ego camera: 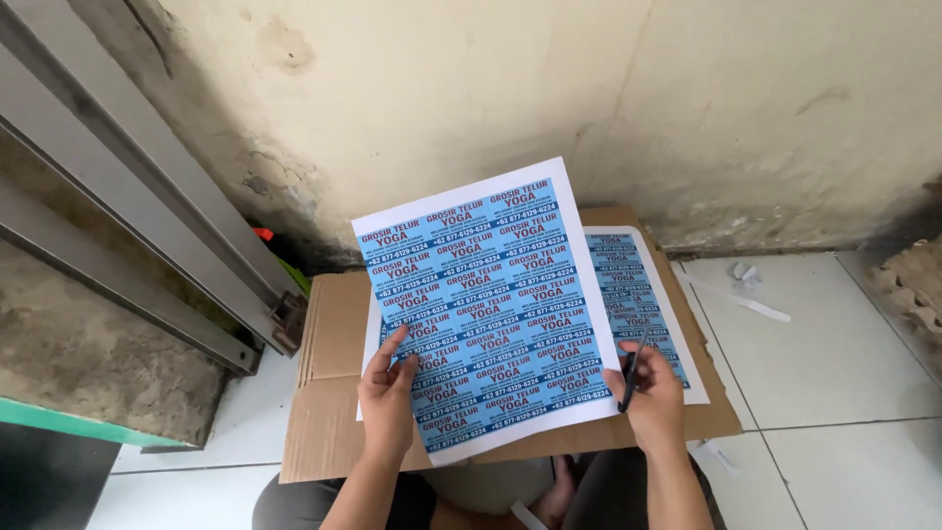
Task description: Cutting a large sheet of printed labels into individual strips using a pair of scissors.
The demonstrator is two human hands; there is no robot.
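Nearest the camera, left hand (388,397) pinches the lower left edge of a printed label sheet (488,299), thumb on top. Right hand (654,400) grips the lower right corner and a dark pen-like tool (631,375). Sheet is raised, tilted, above a flattened cardboard box (334,393); second label sheet (638,304) lies beyond. Stained wall (589,98) behind.

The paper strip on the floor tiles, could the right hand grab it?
Probably yes. The paper strip lies in the open on the tile, nothing blocking, but the right hand already holds a dark pen and the printed sheet.
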